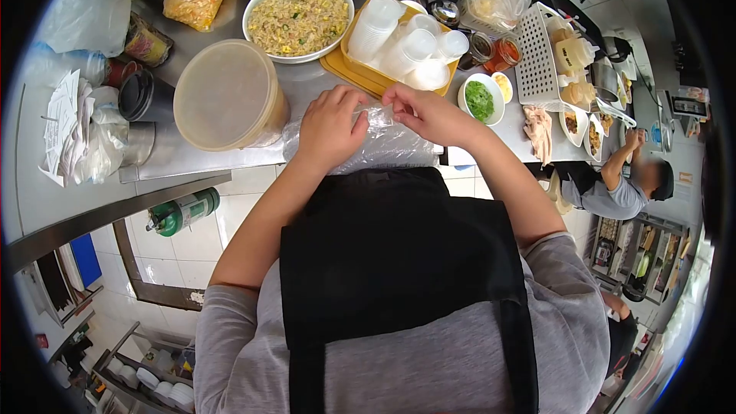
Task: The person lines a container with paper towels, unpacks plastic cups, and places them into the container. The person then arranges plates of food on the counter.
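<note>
Clear plastic film lies at the near edge of the metal counter, in the centre of the frame, beneath your left hand and right hand. Your fingers curl over it; whether either hand pinches it, I cannot tell. Handling the film looks unfinished: it's laid out, with nothing visibly packed. Fried rice fills its bowl, upper centre; nearby plastic cups stand nested.

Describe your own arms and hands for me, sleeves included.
The left grip and right grip are bare, five-fingered human hands, with no gloves, watch or bracelet visible. The short, heather-grey fabric left sleeve and matching right sleeve leave the forearms uncovered. No cables or markings show on either arm.
</note>
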`<state>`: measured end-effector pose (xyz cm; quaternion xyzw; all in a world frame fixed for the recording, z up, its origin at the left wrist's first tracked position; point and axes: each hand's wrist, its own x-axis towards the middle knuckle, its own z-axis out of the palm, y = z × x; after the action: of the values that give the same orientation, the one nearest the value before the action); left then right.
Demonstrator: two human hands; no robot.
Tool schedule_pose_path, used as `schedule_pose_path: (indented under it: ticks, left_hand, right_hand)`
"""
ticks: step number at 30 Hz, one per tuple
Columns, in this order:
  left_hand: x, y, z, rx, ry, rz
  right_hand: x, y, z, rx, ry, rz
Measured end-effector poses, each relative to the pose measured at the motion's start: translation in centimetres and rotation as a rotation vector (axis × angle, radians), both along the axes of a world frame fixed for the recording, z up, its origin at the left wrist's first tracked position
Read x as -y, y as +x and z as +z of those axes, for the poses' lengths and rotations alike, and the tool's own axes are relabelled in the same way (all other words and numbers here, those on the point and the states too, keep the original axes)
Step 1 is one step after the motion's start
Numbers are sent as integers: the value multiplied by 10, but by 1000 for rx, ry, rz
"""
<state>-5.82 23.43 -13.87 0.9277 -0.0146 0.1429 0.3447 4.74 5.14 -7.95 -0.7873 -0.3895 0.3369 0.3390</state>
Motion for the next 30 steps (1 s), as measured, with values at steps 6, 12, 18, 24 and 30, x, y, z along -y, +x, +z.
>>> schedule_pose_path:
  ticks: [6,12,18,24,30]
  left_hand:
    - [2,5,-2,-164,69,-41]
    - [-4,15,0,-305,18,-55]
    - [-7,21,-1,-322,-24,-80]
    - [-16,25,-11,-409,-205,-122]
    - [-23,22,-19,-494,0,-338]
  right_hand:
    - [-8,6,-6,278,-91,165]
    - [-18,11,-18,518,9,262]
    - [-41,21,-18,559,17,459]
    - [-47,24,-20,700,-136,470]
    - [-51,26,-23,674,-154,463]
